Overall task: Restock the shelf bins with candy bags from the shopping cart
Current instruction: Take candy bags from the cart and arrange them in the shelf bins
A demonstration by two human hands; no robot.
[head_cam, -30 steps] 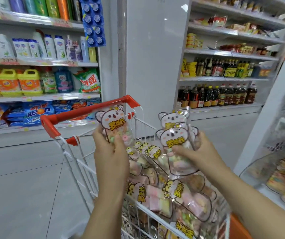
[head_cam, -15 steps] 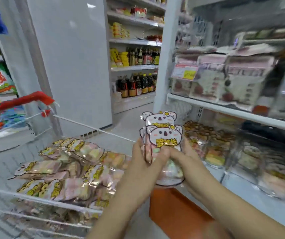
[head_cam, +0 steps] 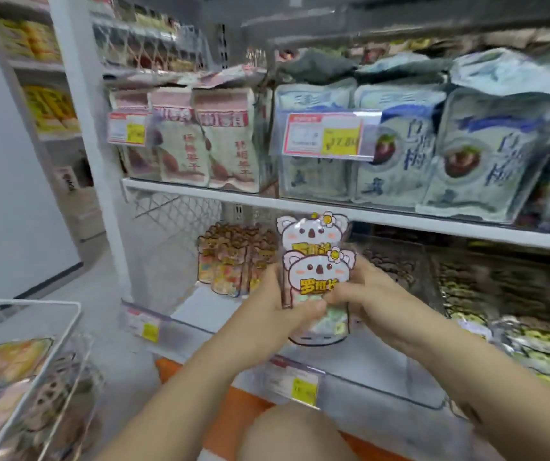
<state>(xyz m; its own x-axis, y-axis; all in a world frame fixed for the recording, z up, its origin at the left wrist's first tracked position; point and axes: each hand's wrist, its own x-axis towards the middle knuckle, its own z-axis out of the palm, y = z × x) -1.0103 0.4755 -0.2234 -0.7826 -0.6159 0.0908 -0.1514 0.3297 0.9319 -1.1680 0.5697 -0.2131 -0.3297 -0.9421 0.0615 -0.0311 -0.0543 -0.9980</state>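
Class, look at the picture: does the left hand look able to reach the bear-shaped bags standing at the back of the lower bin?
Probably yes. The left hand is already just in front of the bear bags, with nothing between, but it and the right hand are gripping the koala bags, so it must first let go.

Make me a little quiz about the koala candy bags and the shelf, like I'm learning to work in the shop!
1. True or false: both hands hold the koala candy bags.
2. Where is the shopping cart? A) at the lower left B) on the top shelf C) behind the shelf
3. Fill in: in the clear bin right below the hands, the front part looks ____.

Key
1. True: the left hand and right hand grip the stack from either side.
2. A.
3. Empty; a few similar bags stand further back on the left.
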